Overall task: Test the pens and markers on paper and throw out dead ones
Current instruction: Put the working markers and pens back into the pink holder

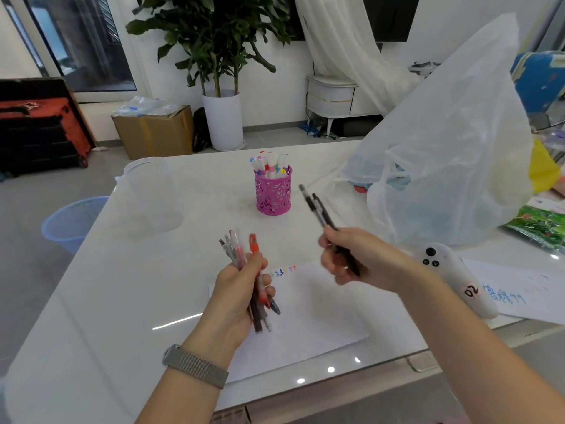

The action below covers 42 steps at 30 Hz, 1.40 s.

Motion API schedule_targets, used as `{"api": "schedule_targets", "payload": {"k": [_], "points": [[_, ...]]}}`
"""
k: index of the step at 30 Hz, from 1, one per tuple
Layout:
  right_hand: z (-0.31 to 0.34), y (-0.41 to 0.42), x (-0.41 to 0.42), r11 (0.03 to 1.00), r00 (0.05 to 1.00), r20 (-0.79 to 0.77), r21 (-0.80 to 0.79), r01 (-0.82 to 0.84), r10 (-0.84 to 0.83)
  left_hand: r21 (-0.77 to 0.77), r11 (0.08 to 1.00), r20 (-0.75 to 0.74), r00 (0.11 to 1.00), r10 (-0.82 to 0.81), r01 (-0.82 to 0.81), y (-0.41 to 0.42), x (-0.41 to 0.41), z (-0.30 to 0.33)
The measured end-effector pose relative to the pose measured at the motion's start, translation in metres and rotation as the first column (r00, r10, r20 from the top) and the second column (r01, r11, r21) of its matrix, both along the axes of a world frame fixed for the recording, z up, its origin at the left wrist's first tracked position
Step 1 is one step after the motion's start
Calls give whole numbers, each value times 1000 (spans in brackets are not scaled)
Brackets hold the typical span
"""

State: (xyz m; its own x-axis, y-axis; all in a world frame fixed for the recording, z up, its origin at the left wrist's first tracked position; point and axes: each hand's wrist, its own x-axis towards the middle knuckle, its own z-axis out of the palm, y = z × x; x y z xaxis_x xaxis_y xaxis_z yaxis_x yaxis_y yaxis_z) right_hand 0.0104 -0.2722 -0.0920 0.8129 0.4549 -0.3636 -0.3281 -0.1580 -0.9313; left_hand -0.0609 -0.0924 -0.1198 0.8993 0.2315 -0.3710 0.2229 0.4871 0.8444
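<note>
My left hand point(237, 296) grips a bundle of several pens point(244, 254), red and dark ones, above the white sheet of paper point(308, 322). My right hand point(357, 260) holds two black pens point(318, 208) that point up and away from me. Small coloured test marks point(282, 270) sit at the paper's far edge. A pink mesh pen holder point(273, 191) with several markers point(269, 162) stands at the middle of the white table point(107, 286).
A clear plastic cup point(151, 194) stands at the table's left. A blue waste basket point(72, 221) sits on the floor left of the table. A large white plastic bag point(452, 154) fills the right side, with a white device point(452, 270) and written paper point(519, 295) near it.
</note>
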Motion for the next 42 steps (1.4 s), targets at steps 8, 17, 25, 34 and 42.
{"api": "schedule_targets", "payload": {"k": [8, 17, 25, 34, 42], "points": [[-12, 59, -30, 932, 924, 151, -144, -332, 352, -234, 968, 32, 996, -81, 86, 11, -5, 4], [-17, 72, -39, 938, 939, 81, -123, -325, 335, -2, 999, 134, 990, -32, 32, 11, -11, 9], [-17, 78, -41, 920, 893, 362, -370, -127, 269, 160, 977, 176, 978, 112, -141, 16, -6, 10], [-5, 90, -43, 989, 936, 349, 114, -99, 53, 574, 804, 230, 973, 26, -158, 14, -4, 6], [-8, 117, -48, 983, 872, 454, 60, 173, -181, 886, 435, 230, 967, -111, -161, 9, -6, -5]]}}
